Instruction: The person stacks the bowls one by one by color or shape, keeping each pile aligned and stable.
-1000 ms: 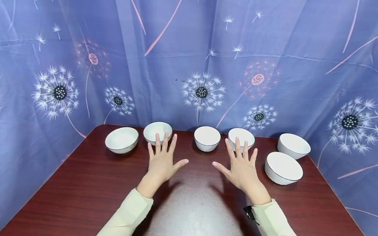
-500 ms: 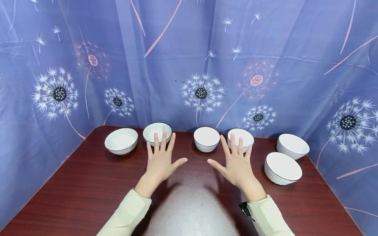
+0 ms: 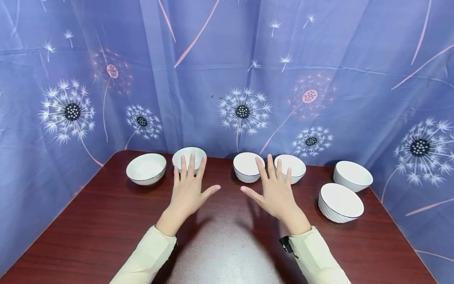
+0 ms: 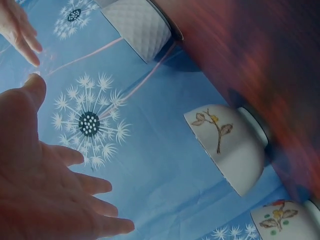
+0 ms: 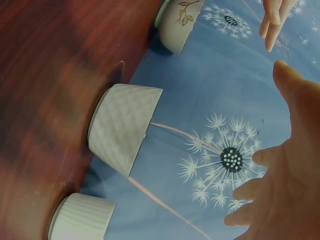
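Observation:
Both hands hover over the table with fingers spread, holding nothing. In the head view my left hand [image 3: 187, 194] overlaps the front of a white bowl [image 3: 188, 153]; a wider bowl [image 3: 146, 169] stands to its left. My right hand [image 3: 278, 194] reaches up between the middle bowl [image 3: 246, 167] and another white bowl [image 3: 295, 169], its fingertips overlapping both. The left wrist view shows a bowl with a painted brown leaf sprig [image 4: 227, 145], apart from the fingers. In the right wrist view a diamond-textured bowl [image 5: 122, 127] stands away from the right hand.
At the right end of the dark red wooden table [image 3: 106, 221] stand a ribbed white bowl [image 3: 352, 175] and, nearer, a diamond-patterned one [image 3: 340, 203]. A blue dandelion-print curtain [image 3: 198, 86] hangs along the back and sides.
Both hands have shifted left, the right one farther, so the gap between the thumbs is narrower. The right fingertips now overlap the middle bowl. The bowls stay where they were.

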The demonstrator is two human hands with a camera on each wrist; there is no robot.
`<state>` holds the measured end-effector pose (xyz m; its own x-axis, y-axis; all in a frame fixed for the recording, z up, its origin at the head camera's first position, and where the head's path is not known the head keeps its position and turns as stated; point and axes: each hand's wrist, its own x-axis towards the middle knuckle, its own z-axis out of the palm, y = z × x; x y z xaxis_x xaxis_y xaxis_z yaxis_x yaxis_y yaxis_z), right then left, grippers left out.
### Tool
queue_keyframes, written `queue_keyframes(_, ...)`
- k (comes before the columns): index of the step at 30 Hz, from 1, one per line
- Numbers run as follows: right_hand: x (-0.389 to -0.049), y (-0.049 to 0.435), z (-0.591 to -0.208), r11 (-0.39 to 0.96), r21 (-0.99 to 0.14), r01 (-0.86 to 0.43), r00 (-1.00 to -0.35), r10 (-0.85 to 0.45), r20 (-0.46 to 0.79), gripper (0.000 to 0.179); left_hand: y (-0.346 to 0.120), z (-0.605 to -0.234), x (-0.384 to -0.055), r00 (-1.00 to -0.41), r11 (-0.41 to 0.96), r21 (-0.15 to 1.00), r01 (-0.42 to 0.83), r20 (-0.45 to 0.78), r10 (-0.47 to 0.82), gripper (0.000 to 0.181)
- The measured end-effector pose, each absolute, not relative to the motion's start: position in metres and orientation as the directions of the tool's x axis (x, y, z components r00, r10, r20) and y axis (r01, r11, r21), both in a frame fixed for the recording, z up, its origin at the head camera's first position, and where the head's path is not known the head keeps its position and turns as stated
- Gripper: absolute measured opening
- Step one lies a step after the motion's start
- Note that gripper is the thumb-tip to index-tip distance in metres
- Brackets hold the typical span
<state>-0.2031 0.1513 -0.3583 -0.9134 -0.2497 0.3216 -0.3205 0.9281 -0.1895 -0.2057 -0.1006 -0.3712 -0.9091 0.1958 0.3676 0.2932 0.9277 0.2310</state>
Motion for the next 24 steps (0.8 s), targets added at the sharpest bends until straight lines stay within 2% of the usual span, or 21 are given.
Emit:
queue_keyframes(12,-0.210,0.135,-0.343,0.908,-0.217,-0.358,-0.902,-0.276,0.332,0.095,-0.120,-0.357,-0.210,-0.892,0.905,0.286,0.314,0.416,0.178,0.085)
queue_keyframes(24,-0.223,0.118,-0.332,0.872,-0.271,-0.409,-0.889,-0.313,0.334,0.087,-0.142,-0.346,-0.216,-0.847,0.885,0.328,0.331,0.517,0.125,0.078)
